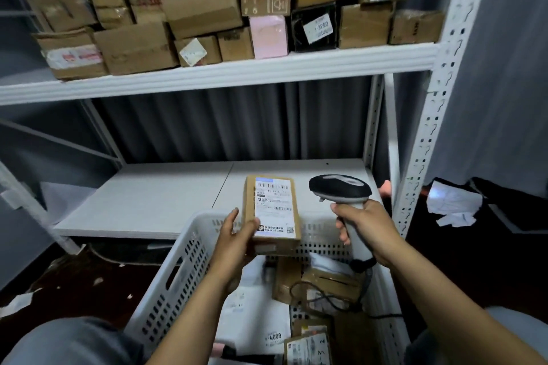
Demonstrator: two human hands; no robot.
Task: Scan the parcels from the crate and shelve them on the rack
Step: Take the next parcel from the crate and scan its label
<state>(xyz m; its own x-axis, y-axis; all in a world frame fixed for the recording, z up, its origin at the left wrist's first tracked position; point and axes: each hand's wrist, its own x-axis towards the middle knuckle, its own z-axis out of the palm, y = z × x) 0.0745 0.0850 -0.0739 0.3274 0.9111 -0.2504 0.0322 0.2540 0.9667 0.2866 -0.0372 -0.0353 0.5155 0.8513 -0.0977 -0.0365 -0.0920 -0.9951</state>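
Brown cardboard parcel [271, 213], one item, white shipping label facing up. Its underside and near-left corner are hidden by the left hand [235, 241]. The label print is too blurred to read, though a barcode shows at the far end and a small square code at the near end. The long axis runs away from the person toward the rack [430, 115], with the far end tipped slightly up. It is held in the air above the far rim of the white perforated crate [178, 261], in front of the lower shelf [148, 198].

Left hand: fingers [229, 218] curled under the parcel's left edge, thumb pressed on the label.

Right hand [366, 230]: fingers clamped round the handle of the barcode scanner [341, 190]. Much of the grip is covered and the scan window is not visible. The black head leans toward the parcel, just beside it and not touching.

Crate: near end cut off by the frame, contents partly masked by the forearms. Visible inside are a white mailer bag [261, 320], brown boxes [326, 284] and the scanner's cable [320, 296].

Upper shelf [207, 74]: stacked cartons, mostly brown, with one pink box [268, 35] and one black box [314, 27].
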